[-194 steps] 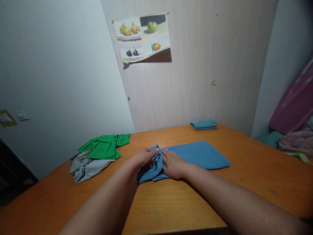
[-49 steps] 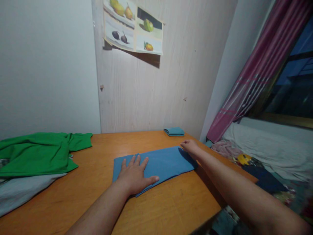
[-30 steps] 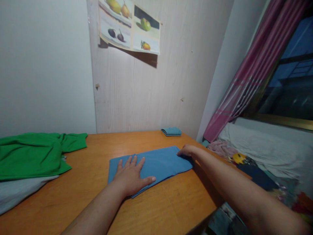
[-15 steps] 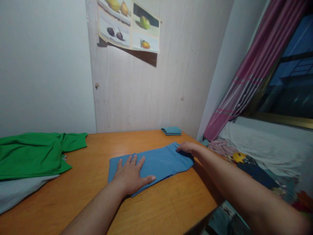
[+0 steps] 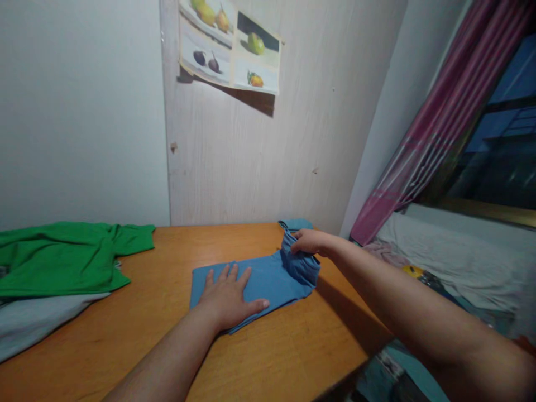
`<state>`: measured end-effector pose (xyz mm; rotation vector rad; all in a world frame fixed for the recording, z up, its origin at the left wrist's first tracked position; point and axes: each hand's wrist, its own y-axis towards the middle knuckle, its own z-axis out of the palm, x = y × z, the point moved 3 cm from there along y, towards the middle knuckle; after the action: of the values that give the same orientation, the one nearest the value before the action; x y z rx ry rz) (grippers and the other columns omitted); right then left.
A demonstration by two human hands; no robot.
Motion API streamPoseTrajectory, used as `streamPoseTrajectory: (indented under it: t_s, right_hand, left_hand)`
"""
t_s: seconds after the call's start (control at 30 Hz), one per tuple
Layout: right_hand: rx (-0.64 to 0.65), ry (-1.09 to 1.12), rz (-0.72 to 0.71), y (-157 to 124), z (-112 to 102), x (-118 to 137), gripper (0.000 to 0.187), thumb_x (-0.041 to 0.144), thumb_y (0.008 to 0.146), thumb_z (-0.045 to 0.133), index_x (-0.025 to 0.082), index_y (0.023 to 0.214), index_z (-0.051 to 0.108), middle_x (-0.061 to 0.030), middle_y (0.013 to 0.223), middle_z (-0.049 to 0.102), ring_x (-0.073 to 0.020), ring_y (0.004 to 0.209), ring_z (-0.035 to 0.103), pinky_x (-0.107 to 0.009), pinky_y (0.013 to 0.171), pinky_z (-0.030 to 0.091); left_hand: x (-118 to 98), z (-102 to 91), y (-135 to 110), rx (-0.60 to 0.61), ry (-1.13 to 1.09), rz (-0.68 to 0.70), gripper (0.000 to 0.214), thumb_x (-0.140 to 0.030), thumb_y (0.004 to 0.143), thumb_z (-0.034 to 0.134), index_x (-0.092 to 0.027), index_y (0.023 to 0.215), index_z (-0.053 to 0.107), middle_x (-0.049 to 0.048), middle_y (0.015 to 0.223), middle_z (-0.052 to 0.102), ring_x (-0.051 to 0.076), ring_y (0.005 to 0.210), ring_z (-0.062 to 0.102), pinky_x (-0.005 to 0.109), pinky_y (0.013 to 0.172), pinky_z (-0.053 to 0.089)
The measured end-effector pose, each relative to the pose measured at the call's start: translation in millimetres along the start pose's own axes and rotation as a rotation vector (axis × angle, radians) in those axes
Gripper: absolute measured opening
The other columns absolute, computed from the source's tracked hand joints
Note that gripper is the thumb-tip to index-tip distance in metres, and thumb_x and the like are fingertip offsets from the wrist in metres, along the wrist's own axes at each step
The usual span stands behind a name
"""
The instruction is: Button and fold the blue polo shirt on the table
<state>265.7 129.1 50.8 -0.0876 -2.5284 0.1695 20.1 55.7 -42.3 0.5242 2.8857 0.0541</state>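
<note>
Head view: blue cloth point(image 5: 268, 282) on an orange table point(image 5: 272, 360), one end raised.
From here I see the left hand point(image 5: 228, 301) spread flat on it; the right hand point(image 5: 309, 242) grips the raised end, near a folded teal cloth point(image 5: 298, 223).

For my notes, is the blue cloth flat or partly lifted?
Partly lifted: the right hand holds one end of the blue cloth up; the left hand lies on its flat part.

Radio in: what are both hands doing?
Left hand flat on folded blue fabric. Right hand holding its raised end. Folded teal cloth behind, not blocking.
</note>
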Motion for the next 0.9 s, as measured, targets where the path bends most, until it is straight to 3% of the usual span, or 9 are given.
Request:
streamPoseTrajectory:
  t_s: [0.23,0.57,0.9]
  right_hand:
    - [0.121,-0.068,-0.096,-6,18,33,0.010,0.013,0.064,0.065,0.016,0.074,0.062,0.0004,0.062,0.064,-0.0114,0.050,0.057,-0.019,0.046,0.042]
    - [0.181,-0.237,-0.172,-11,55,51,0.010,0.018,0.063,0.062,0.016,0.072,0.066,0.0003,0.064,0.063,-0.0125,0.055,0.056,-0.021,0.047,0.038]
    - [0.217,-0.430,-0.205,-13,81,58,0.019,0.022,0.070,0.062,0.015,0.085,0.072,-0.0035,0.073,0.068,-0.0139,0.061,0.060,-0.022,0.051,0.039]
  left_hand:
    - [-1,0.0,0,0.003,-0.016,-0.006,0.113,-0.097,0.063,0.027,-0.028,0.153,0.030,0.0170,0.160,0.023,0.041,0.148,0.014,0.068,0.113,0.004]
    - [3,7.0,3,-0.016,-0.043,0.005,0.113,-0.096,0.063,0.029,-0.029,0.153,0.030,0.0181,0.160,0.023,0.041,0.148,0.013,0.069,0.112,0.002]
    - [-2,2.4,-1,0.000,-0.038,0.002,0.112,-0.095,0.064,0.031,-0.027,0.153,0.029,0.0179,0.160,0.023,0.041,0.148,0.013,0.068,0.113,0.001]
